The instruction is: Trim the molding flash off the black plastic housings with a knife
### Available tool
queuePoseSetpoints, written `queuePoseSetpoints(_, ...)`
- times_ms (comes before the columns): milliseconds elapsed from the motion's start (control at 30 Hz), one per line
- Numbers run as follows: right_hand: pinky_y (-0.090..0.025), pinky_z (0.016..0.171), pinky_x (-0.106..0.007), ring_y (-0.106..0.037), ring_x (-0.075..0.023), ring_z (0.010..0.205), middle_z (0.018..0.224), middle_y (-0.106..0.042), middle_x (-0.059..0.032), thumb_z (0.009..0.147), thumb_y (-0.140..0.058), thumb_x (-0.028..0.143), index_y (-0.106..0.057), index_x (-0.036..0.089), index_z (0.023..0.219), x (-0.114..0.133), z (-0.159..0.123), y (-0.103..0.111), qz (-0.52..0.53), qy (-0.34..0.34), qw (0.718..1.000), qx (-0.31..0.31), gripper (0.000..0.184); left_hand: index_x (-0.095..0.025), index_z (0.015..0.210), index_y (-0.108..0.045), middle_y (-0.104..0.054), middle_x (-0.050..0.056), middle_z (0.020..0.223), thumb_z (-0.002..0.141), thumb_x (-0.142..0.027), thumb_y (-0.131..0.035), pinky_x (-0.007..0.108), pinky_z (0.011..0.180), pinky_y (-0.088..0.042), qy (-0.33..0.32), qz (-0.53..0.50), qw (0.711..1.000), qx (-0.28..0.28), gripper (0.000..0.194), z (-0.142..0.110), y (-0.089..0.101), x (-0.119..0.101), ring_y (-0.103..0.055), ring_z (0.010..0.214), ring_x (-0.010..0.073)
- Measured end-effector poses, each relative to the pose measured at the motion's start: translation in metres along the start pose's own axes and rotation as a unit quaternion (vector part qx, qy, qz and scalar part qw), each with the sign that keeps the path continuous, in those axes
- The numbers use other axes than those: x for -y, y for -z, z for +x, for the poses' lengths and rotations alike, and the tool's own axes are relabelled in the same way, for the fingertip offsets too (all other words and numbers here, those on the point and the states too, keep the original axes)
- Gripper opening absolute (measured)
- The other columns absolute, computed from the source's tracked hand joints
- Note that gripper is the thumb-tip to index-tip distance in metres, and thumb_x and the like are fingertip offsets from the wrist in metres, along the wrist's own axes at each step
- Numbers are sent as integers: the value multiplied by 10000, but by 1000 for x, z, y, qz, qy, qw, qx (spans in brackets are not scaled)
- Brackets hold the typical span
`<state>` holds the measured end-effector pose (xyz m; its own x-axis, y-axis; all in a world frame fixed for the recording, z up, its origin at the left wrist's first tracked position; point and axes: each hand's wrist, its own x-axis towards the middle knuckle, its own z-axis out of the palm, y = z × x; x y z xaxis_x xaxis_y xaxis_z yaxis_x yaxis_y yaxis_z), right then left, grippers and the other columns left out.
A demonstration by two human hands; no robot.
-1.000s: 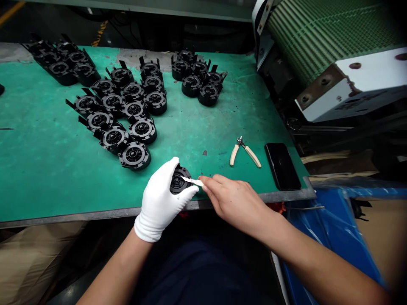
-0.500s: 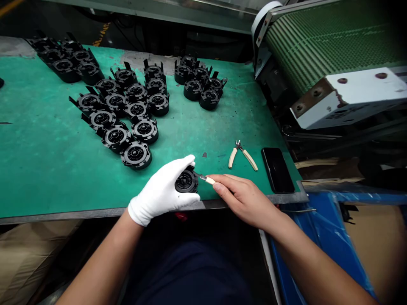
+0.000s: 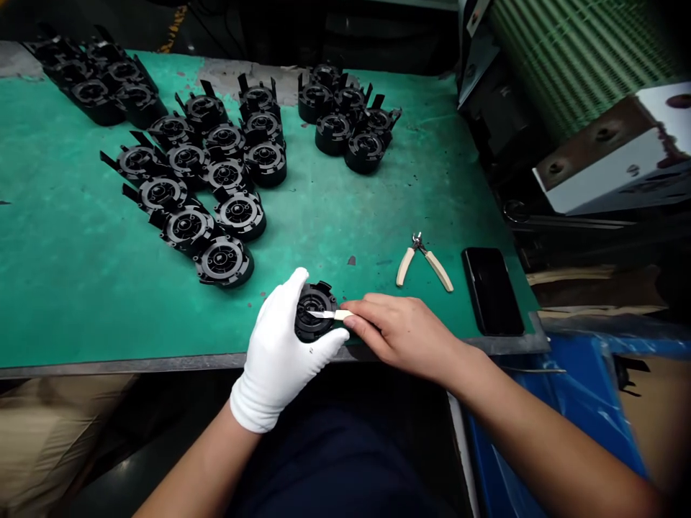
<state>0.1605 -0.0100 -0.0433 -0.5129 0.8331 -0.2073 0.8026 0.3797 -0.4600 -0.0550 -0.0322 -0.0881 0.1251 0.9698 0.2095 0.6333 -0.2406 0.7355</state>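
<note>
In a white glove, my left hand [image 3: 286,345] grips a round black plastic part [image 3: 313,331] near the front edge of the green table. Its thumb and fingers wrap round the part's left side, and the ringed face is turned up toward me. My bare right hand [image 3: 399,327] is closed on the pale handle of a small knife [image 3: 327,314]. The blade points left and lies over the middle of the part's face; whether it touches cannot be seen.
Several similar black parts [image 3: 221,259] stand in groups on the green table [image 3: 80,288]. Cream-handled nippers [image 3: 424,262] and a black phone [image 3: 494,291] lie to the right. Beyond them are a green conveyor [image 3: 583,57] and a blue plastic-lined box [image 3: 572,403]. Someone's tan trouser leg [image 3: 48,432] shows at lower left.
The knife blade has moved left from the part's right rim to over its face. My left hand has turned a little with the part. The whole view has shifted slightly.
</note>
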Motion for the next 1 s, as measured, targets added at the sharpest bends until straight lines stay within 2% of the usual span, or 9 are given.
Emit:
queuePoseSetpoints(167,-465,726,-327,-705,-229,928,996,-724,-40,1084,-340,444,-673,265,1212,7,1,-1,-51,-67,996,-17,399,-178,1521,-370,-539,127,1470,822,-498,-785,457,1163,-440,-17,13,999,-24,873,1,0,0,-530,1350,298)
queuePoseSetpoints(300,-471,754,-311,-704,-210,928,1004,-729,-22,1084,-344,437,-658,282,1247,11,-3,10,-40,-40,998,-3,386,-170,1516,-373,-542,134,1465,813,-538,-786,458,1157,-442,-18,20,999,-27,895,0,-3,1,-533,1344,299)
queuePoseSetpoints(400,-454,694,-318,-713,-221,901,983,-736,-21,1080,-347,432,-674,285,1217,16,-5,20,-74,-25,997,18,383,-169,1518,-366,-551,133,1452,800,-571,-789,445,1157,-438,-10,21,999,-25,925,0,-5,2,-539,1335,292)
queuePoseSetpoints(500,-412,608,-328,-720,-249,851,962,-739,-28,1075,-338,457,-690,288,1174,23,0,24,-130,-44,990,18,402,-164,1519,-360,-556,144,1440,805,-576,-780,450,1151,-439,-11,17,1000,-24,925,1,-5,3,-543,1326,298)
queuePoseSetpoints(600,-402,587,-330,-717,-267,799,969,-740,-49,1072,-340,466,-686,273,1179,25,7,26,-166,-76,983,6,411,-159,1512,-365,-564,158,1425,814,-572,-767,474,1145,-438,-20,13,999,-21,905,2,-5,3,-544,1322,314)
queuePoseSetpoints(667,-439,633,-338,-715,-271,832,994,-741,-66,1073,-355,441,-681,256,1179,22,8,27,-141,-75,987,10,389,-155,1509,-366,-565,165,1422,814,-572,-766,487,1143,-438,-23,9,999,-23,903,2,-4,4,-540,1325,322)
queuePoseSetpoints(833,-499,833,-327,-682,-232,1033,1156,-728,-64,1072,-414,359,-623,260,1274,14,-5,20,54,-17,998,24,307,-171,1532,-320,-502,173,1489,807,-549,-782,515,1166,-416,-27,-14,1000,-6,940,2,-2,5,-489,1380,333)
queuePoseSetpoints(900,-499,807,-311,-692,-210,987,1112,-741,-44,1086,-369,339,-616,267,1280,14,-11,12,90,-31,995,21,321,-179,1535,-318,-479,171,1511,808,-532,-785,521,1182,-398,-25,-18,1000,-2,933,1,-2,4,-462,1404,335)
queuePoseSetpoints(1000,-483,735,-308,-692,-202,850,964,-742,-35,1087,-357,339,-642,236,1168,17,-17,-3,86,-67,994,12,314,-172,1531,-328,-471,165,1519,812,-533,-783,497,1201,-382,-19,-17,1000,-5,924,1,-1,4,-445,1419,322)
